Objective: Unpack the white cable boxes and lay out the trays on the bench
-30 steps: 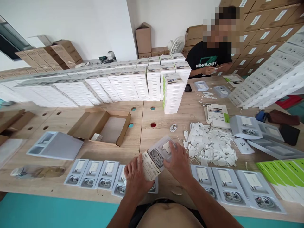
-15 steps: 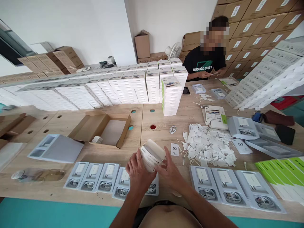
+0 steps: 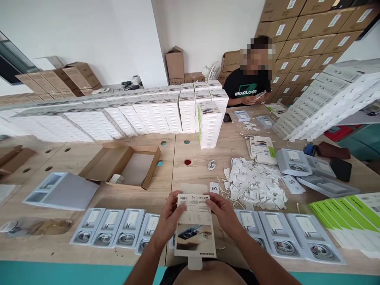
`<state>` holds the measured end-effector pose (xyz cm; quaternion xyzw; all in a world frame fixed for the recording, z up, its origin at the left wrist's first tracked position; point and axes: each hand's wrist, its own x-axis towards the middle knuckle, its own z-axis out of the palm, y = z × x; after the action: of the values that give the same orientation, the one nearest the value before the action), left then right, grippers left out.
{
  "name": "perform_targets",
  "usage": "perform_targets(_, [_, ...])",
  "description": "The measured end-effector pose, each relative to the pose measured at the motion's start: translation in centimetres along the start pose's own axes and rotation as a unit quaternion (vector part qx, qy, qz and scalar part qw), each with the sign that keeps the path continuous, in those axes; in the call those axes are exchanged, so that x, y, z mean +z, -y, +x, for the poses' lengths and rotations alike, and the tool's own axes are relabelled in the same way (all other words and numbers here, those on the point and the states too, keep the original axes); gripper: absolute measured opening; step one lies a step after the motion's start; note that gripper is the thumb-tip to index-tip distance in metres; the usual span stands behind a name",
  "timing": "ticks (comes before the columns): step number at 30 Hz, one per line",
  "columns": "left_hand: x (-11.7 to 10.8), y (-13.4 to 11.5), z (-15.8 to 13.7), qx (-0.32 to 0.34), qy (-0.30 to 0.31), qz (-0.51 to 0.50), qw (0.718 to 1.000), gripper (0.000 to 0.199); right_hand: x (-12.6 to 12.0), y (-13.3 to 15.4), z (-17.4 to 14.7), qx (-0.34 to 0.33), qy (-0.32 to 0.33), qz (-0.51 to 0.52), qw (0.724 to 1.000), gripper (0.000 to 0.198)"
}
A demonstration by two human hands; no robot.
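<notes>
Between both hands I hold a white printed carton (image 3: 194,215), its flaps sticking out at the far and near ends and a photo of a device on its upper face. My left hand (image 3: 170,213) grips the far left corner, thumb on top. At the far right corner my right hand (image 3: 225,210) pinches it the same way. Grey-blue trays, each with a white charger and coiled cable, lie in a row on the left (image 3: 127,227) and another on the right (image 3: 276,233); my forearms and the carton cover some. A white card (image 3: 214,188) lies just beyond my right hand.
White tags (image 3: 255,184) are heaped right of centre. Green-and-white cartons (image 3: 341,217) lie at the right. An open brown box (image 3: 139,168) and stacked trays (image 3: 63,192) stand left. Stacked white boxes (image 3: 160,114) line the back; a co-worker (image 3: 247,89) sits beyond.
The carton has come nearer my body and turned so its printed photo face is up, with flaps at both ends. My right hand has closed on its far right corner. The view has shifted slightly.
</notes>
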<state>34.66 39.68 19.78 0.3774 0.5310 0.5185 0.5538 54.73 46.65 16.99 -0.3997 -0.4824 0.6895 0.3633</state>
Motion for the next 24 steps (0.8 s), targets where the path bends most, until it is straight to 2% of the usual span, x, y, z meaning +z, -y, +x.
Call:
perform_targets(2, [-0.2,0.1,0.1,-0.001,0.003,-0.022,1.0,0.034,0.4,-0.2,-0.3,0.0,-0.016,-0.021,1.0,0.035])
perform_targets(5, [-1.2,-0.6,0.5,0.0,0.045,-0.041,0.998,0.03,0.8,0.4,-0.4,-0.029,-0.038,-0.051,0.998,0.033])
perform_targets(7, [-1.9,-1.8,0.7,-0.001,0.074,-0.039,0.997,0.03,1.0,1.2,-0.2,-0.045,-0.047,-0.033,0.997,0.035])
perform_targets(10, [-2.5,-3.8,0.6,-0.017,0.105,-0.036,0.994,0.031,1.4,2.2,0.0,-0.035,-0.045,0.003,0.998,0.052])
perform_targets(12, [-2.6,-4.9,0.4,-0.028,0.124,-0.027,0.991,0.032,1.8,2.7,-0.1,-0.031,-0.027,-0.018,0.999,0.046])
perform_targets(15, [-2.5,-5.9,0.2,-0.025,0.136,-0.01,0.99,0.032,2.3,3.3,-0.5,-0.106,-0.041,-0.122,0.986,0.024])
perform_targets(18, [-2.4,-6.4,0.1,-0.031,0.143,-0.003,0.989,0.031,2.4,3.7,-0.8,-0.19,-0.055,-0.19,0.962,0.017])
perform_targets(20, [-2.5,-6.6,0.0,-0.039,0.156,0.018,0.987,0.032,2.2,4.0,-0.9,-0.168,-0.015,-0.159,0.973,0.02])
perform_targets(22, [-2.7,-6.7,-0.2,-0.044,0.175,0.05,0.982,0.033,2.1,4.2,-0.9,-0.083,0.028,-0.084,0.993,0.027])
perform_targets(24, [-2.8,-6.9,-0.4,-0.052,0.191,0.075,0.977,0.036,2.2,4.2,-0.9,0.003,0.047,0.001,0.999,0.029])
